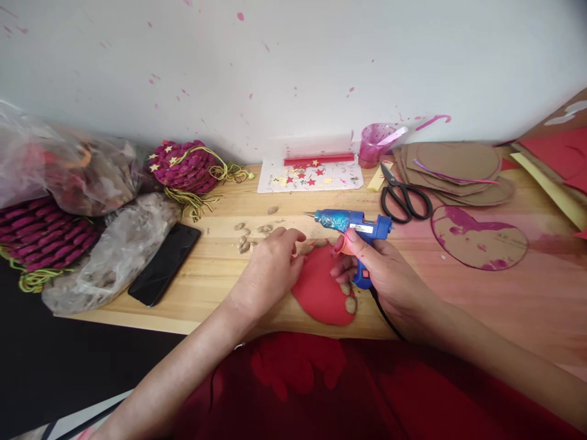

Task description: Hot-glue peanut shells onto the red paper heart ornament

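Observation:
My right hand [380, 263] is wrapped round the handle of a blue glue gun [340, 220], fingers at its orange trigger and the metal nozzle pointing left. Below it lies a red heart-like cutout [318, 290] with peanuts [351, 304] along its upper and right edges. At the cutout's upper left edge, my left hand [274, 264] has its fingers curled, thumb and forefinger round a peanut [304, 249]; the other fingertips are hidden. Several loose peanuts [243, 244] lie on the wooden table just beyond that hand.
A black phone [165, 264] and plastic bags [114, 250] lie left, beside magenta woven pieces [186, 165]. Paper with small stars [309, 177] and a pink cup [370, 145] stand at the back. Scissors [406, 198], cardboard cutouts [458, 162] and a purple-stained cutout [479, 241] lie right.

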{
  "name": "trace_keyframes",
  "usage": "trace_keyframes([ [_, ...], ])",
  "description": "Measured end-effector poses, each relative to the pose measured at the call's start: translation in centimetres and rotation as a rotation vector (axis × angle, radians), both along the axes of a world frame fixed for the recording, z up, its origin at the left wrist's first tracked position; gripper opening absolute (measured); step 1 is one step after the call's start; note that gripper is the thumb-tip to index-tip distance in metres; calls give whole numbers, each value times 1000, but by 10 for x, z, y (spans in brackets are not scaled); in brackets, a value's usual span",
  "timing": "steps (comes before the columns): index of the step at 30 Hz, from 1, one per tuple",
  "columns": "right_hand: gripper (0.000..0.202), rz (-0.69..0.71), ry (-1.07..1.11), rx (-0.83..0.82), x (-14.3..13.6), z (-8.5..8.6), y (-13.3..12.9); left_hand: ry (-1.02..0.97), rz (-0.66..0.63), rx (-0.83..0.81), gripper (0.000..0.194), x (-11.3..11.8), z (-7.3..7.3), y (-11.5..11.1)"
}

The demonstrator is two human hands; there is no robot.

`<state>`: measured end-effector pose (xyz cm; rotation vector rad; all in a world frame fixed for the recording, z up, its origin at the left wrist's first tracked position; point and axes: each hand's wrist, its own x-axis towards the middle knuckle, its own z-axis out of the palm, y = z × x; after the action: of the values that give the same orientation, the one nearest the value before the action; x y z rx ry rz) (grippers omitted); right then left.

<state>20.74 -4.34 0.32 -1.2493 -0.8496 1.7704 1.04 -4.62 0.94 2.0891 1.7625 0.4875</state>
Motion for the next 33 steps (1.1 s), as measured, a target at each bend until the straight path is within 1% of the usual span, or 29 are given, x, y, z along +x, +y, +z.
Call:
trace_keyframes([
  [2,45,10,4,5,0,1,-1,-167,48,-32,34,-8,-5,-3],
  [4,46,21,1,10,0,2,-1,-298,95,-65,33,-13,-11,-7],
  [6,46,23,-5,14,0,3,-2,-356,119,-70,28,-16,-15,-10],
  [9,46,27,-3,7,0,4,-3,-321,117,-19,21,-15,-17,-11],
  [14,47,32,-9,4,0,3,-1,-185,117,51,17,-7,-11,-7],
  [20,46,23,-20,16,1,0,-1,-142,103,49,12,-1,-10,-5],
  [27,47,34,-19,17,1,0,0,-82,95,84,13,3,-10,-2],
  [33,46,31,-15,10,1,0,1,-47,109,60,11,6,-8,-1],
])
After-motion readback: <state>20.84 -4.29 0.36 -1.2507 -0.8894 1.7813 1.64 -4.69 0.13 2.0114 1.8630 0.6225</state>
